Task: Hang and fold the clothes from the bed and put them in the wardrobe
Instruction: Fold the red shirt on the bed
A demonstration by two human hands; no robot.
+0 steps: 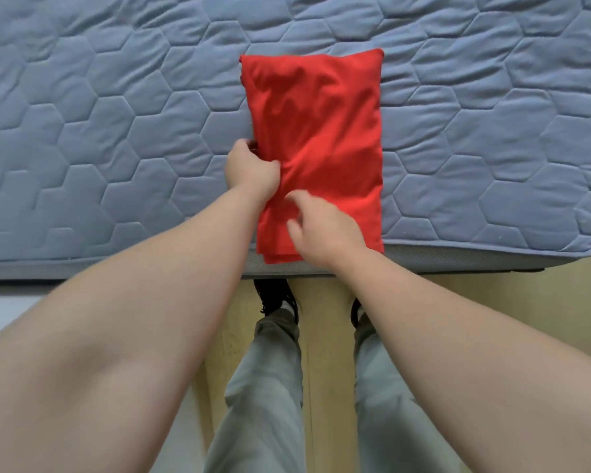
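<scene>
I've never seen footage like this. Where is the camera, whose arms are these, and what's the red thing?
No machine here: a person wears a wide-angle camera on the head, looking down at their own arms. A folded red garment lies on the quilted blue-grey mattress, at its near edge. The left hand grips the garment's left edge. The right hand is over its near end, blurred, so whether it grips is unclear.

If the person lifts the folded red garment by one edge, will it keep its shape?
Probably floppy: the red garment wrinkles and bunches where the left hand grips its edge. Its stacked layers lie loose at the near end, so it would likely unfold. It looks thin, probably light.
</scene>
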